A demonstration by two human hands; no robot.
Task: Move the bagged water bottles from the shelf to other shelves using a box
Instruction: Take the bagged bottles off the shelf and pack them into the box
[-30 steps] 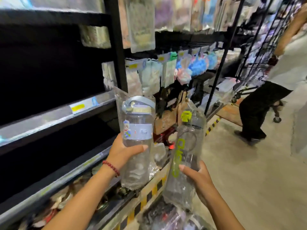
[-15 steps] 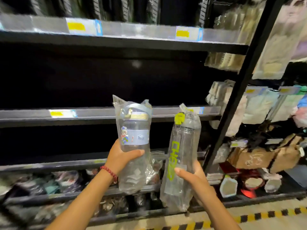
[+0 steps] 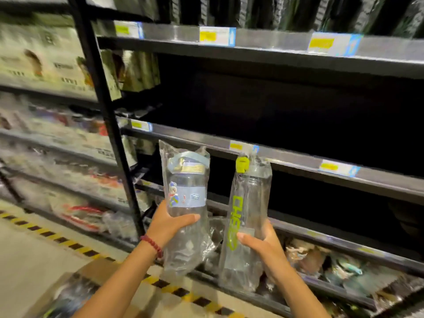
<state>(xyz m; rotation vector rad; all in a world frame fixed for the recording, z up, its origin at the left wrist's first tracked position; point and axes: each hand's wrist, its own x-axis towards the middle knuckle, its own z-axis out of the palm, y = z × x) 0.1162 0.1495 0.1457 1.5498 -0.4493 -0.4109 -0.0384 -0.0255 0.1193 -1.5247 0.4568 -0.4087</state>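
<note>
- Left hand (image 3: 171, 223): fingers and thumb curled round the lower body of a bagged bottle with a blue-grey band (image 3: 187, 196), thumb lying across its front. A red bead bracelet (image 3: 152, 245) sits on the wrist.
- Bagged bottle with a blue-grey band: clear, wide, upright, blue-grey lid with carry strap, cartoon figure printed on the band. Its clear plastic bag hangs loose below the hand. Held in front of the black shelving, level with the middle shelf (image 3: 298, 160).
- Right hand (image 3: 266, 247): wrapped round the lower part of a bagged bottle with green lettering (image 3: 249, 216), thumb on the front.
- Bagged bottle with green lettering: clear, tall, slim, upright, yellow-green cap piece at the top, vertical green print down its side. Held just beside the first bottle, apart from it, top reaching the middle shelf's edge.
- Middle shelf: black, dark inside, yellow-and-blue price tags along the front rail.
- Bottom shelf (image 3: 321, 260): bagged goods, blurred, kind not readable.
- Cardboard box (image 3: 96, 274): on the floor at lower left, holding bagged items, blurred.
- Floor stripe (image 3: 55, 237): yellow-and-black, running along the shelving base.
</note>
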